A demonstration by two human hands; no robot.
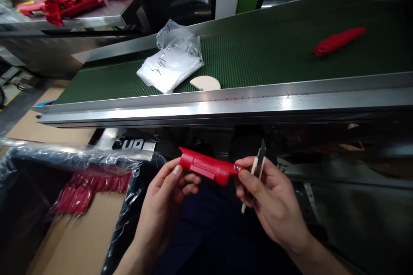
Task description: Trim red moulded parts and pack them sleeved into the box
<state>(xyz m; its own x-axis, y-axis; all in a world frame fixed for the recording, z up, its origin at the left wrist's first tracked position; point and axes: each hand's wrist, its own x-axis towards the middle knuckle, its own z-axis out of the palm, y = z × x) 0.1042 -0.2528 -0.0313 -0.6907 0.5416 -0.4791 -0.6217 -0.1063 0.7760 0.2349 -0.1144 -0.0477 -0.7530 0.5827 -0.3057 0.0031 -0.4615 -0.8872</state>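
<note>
From my distant place I look through the head camera and take its middle as the centre of the clock. The red plastic part (206, 166) is at six o'clock, lifted in the air before the near metal edge (180, 109) of the green belt (258, 60), and it lies almost level between my two hands. My left hand (163, 193), at seven o'clock, pinches its wide end with thumb and forefinger, and the other fingers are loosely curled. My right hand (274, 200), at about five o'clock, pinches the narrow end, near a small shiny metal spot; the same hand also holds a cutter knife (258, 164), blade upward. On the belt, a clear bag (176, 58) with white content rests at eleven o'clock, a pale curved piece (205, 82) at twelve, and a single red piece (338, 42) at two. Some red pieces are heaped on a metal shelf (97, 20) at ten o'clock. At eight o'clock, a plastic-lined box (124, 215) contains red bundles (77, 197) upon cardboard.
</note>
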